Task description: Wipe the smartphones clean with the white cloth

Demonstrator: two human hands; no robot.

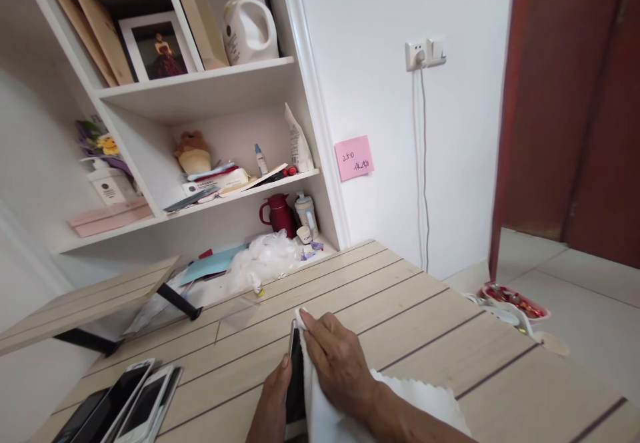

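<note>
Phone [296, 380] gripped in the left hand [273, 396].
The right hand [343, 363]'s fingers clamp a white cloth [317, 403] against its upper edge; pressing too hard there could lever it loose, dropping it onto the slatted counter [480, 356] beneath.

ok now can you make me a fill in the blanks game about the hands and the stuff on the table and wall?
The left hand holds a phone and the right hand holds a ____ cloth. The other phones lie on the table, on the ____ side of the picture. The sticky note on the wall is coloured ____. The jug on the shelf is dark ____.

Missing words: white; left; pink; red.
</note>
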